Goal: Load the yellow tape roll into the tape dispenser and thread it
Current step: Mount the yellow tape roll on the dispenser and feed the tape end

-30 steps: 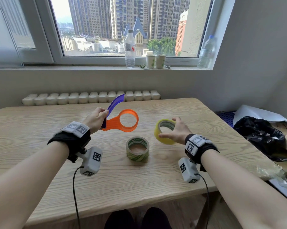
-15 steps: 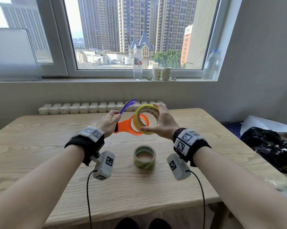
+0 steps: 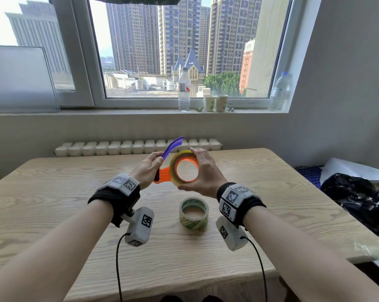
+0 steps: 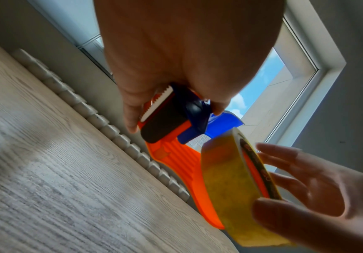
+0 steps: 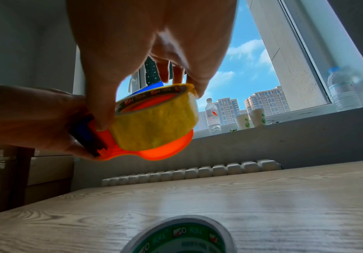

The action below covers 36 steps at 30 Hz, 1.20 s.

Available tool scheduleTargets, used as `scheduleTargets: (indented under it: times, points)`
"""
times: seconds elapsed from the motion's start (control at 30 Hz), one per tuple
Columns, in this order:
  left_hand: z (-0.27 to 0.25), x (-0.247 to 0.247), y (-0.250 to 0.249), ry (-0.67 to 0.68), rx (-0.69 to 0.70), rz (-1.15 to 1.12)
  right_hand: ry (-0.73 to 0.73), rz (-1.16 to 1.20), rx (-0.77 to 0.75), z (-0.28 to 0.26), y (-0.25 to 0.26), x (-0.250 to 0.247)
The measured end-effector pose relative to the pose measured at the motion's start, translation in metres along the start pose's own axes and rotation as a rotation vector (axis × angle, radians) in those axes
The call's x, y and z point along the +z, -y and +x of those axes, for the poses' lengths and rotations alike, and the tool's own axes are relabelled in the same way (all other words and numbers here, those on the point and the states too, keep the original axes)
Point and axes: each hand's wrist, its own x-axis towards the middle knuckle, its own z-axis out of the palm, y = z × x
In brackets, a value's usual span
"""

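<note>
My left hand (image 3: 154,165) grips the orange tape dispenser (image 3: 163,174) at its cutter end, above the middle of the wooden table (image 3: 53,192). The toothed blade (image 4: 157,102) lies between its thumb and fingers. The dispenser's blue flap (image 3: 172,146) sticks up. My right hand (image 3: 202,171) holds the yellow tape roll (image 3: 172,171) by its rim, thumb below and fingers on top. The yellow tape roll (image 5: 154,126) sits around the dispenser's orange ring (image 5: 165,150). I see no loose tape end.
A green-printed tape roll (image 3: 194,213) lies flat on the table under my hands. A row of white trays (image 3: 136,147) lines the table's far edge. Bottles (image 3: 184,90) and paper cups (image 3: 215,103) stand on the windowsill. A black bag (image 3: 354,197) sits off the right edge.
My right hand lifted the yellow roll from low over the table up to the dispenser and slid it over the orange ring. My left hand kept holding the dispenser and rose slightly.
</note>
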Motion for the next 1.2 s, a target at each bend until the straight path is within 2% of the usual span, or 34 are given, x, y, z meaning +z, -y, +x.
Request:
scheduleTargets:
  times: [0.13, 0.33, 0.5, 0.57, 0.7, 0.93, 1.03, 1.1, 1.2]
  points:
    - [-0.002, -0.004, 0.001, 0.034, 0.045, -0.102, 0.008, 0.013, -0.011, 0.0, -0.002, 0.002]
    - [-0.004, -0.006, -0.005, 0.049, 0.004, -0.32, 0.049, 0.019, 0.046, 0.008, 0.003, 0.002]
    - [-0.005, -0.008, -0.01, 0.037, 0.03, -0.272, 0.092, 0.094, 0.105, 0.011, 0.008, 0.002]
    - [-0.005, -0.009, -0.009, 0.059, 0.029, -0.235, 0.101, 0.05, 0.105, 0.014, 0.007, 0.0]
    - [-0.007, -0.013, -0.009, 0.108, 0.032, -0.176, 0.006, -0.115, 0.085, 0.018, 0.003, -0.007]
    - [-0.006, -0.018, -0.011, 0.131, 0.034, -0.144, -0.033, -0.071, 0.096, 0.019, 0.0, -0.009]
    - [-0.005, -0.019, -0.012, 0.033, -0.005, -0.186, -0.047, -0.08, 0.121, 0.019, -0.001, -0.009]
    - [-0.003, -0.02, -0.014, -0.07, -0.096, -0.329, -0.06, -0.045, 0.173, 0.02, -0.003, -0.01]
    - [-0.005, -0.024, -0.019, -0.073, -0.237, -0.497, -0.105, 0.105, 0.285, 0.023, -0.003, -0.01]
